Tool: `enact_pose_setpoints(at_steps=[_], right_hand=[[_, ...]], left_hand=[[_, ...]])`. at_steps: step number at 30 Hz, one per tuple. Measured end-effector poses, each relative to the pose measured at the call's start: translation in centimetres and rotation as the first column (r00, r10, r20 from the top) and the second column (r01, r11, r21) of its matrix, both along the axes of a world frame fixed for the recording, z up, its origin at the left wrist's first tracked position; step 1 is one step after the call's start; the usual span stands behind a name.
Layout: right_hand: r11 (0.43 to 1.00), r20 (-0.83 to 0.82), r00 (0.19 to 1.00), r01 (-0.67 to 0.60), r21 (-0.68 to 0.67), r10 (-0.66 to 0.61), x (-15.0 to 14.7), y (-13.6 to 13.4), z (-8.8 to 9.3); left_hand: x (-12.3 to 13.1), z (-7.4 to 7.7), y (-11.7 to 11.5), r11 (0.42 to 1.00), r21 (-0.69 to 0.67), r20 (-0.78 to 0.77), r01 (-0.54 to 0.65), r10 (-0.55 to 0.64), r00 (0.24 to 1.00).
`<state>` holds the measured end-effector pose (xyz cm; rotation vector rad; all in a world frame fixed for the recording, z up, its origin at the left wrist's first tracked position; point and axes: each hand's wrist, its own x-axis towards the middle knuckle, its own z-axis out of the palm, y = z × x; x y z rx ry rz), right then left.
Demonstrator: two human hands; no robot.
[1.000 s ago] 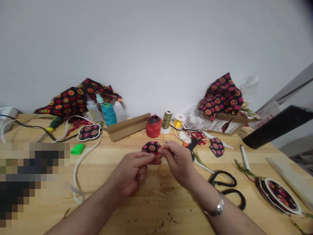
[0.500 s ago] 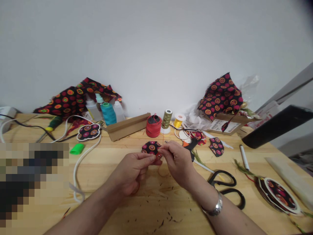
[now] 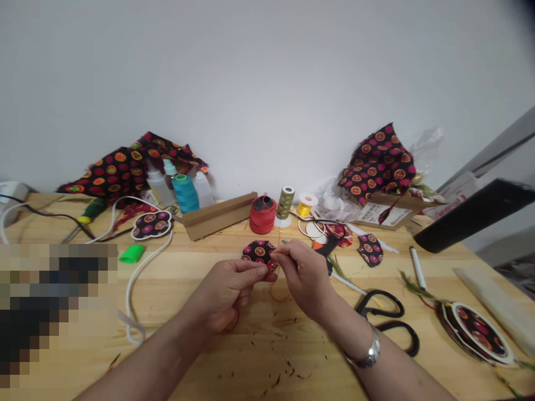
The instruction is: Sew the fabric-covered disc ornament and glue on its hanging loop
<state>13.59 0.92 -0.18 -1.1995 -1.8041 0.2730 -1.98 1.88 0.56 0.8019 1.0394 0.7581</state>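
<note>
**Two hands pinched on a small patterned patch**

From the head view: the left hand (image 3: 223, 292) has its grip closed on the near edge of a small fabric patch (image 3: 258, 252), black with red and orange rings, held just above the wooden surface (image 3: 175, 312). The right hand (image 3: 303, 275) meets it from the other side, thumb and forefinger pinched tight at the patch's right edge. It seems to be nipping a needle or the thread itself; too fine to tell which. An orange thread (image 3: 276, 289) loops down just below both grips.

Just beyond the patch stand a red spool (image 3: 263, 215), an olive spool (image 3: 286, 203) and a yellow spool (image 3: 306, 206). Off to the right of the right hand lie black scissors (image 3: 387, 317); more cut patches (image 3: 370, 249) sit beyond it.

The risk, as I judge it: that slack loop could snag or knot if pulled quickly, and with fingertips this close together a needle point could prick the left thumb. A loosened pinch would let the patch drop.
</note>
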Motion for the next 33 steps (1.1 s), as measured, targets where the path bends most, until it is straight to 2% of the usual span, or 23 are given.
enact_pose_setpoints(at_steps=[8,16,22,27,30,33], right_hand=[[1.000,-0.036,0.999,-0.013,0.003,0.013,-0.2,0.0,0.0],[0.977,-0.096,0.994,-0.067,-0.202,0.049,-0.1,0.0,0.1],[0.993,-0.055,0.995,-0.086,-0.082,0.082,0.1,0.2,0.2],[0.994,-0.068,0.993,-0.104,-0.042,0.101,0.2,0.0,0.6],[0.987,-0.095,0.985,-0.153,-0.053,0.147,0.3,-0.2,1.1],[0.964,-0.103,0.969,-0.236,-0.124,0.224,0.4,-0.2,1.5]], left_hand=[[0.1,0.2,0.0,1.000,-0.009,-0.003,0.006,-0.006,1.000],[-0.3,-0.4,0.5,0.997,0.068,0.003,-0.030,0.030,1.000],[-0.3,-0.4,0.5,0.997,0.072,-0.007,-0.041,0.042,0.999],[-0.3,-0.4,0.5,0.996,0.065,-0.006,-0.063,0.064,0.998],[-0.4,-0.5,0.6,0.995,0.045,0.021,-0.089,0.088,0.996],[-0.4,-0.4,0.7,0.993,0.039,0.033,-0.109,0.107,0.994]])
